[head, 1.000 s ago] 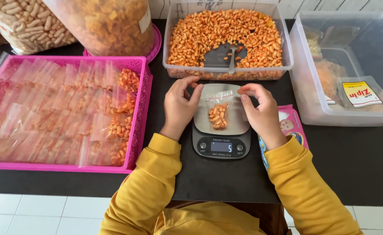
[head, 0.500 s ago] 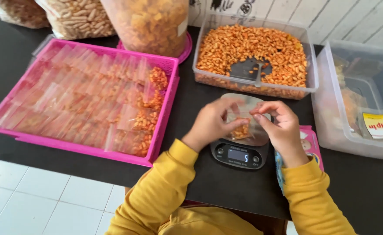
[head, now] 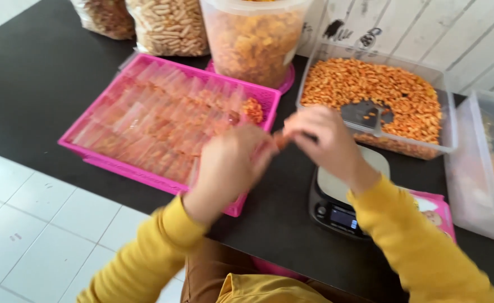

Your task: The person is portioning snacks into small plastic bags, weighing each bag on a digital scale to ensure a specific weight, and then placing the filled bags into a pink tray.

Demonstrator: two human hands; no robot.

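Note:
My left hand (head: 230,165) and my right hand (head: 324,139) meet above the right end of the pink tray (head: 101,160), both blurred. Between their fingertips they pinch a small clear bag of orange snacks (head: 279,138), mostly hidden by the fingers. The tray holds several rows of filled clear bags (head: 163,120). The kitchen scale (head: 337,205) sits below my right forearm, its steel plate bare. Both sleeves are yellow.
A clear tub of orange snacks (head: 370,92) with a scoop (head: 365,115) stands behind the scale. A tall round container (head: 252,39) on a pink lid and two big snack bags (head: 168,25) line the back. Another clear bin (head: 483,174) is at right. A pink packet (head: 435,210) lies beside the scale.
Both hands lifted the small bag off the scale and carried it left toward the pink tray. The camera swung left and tilted.

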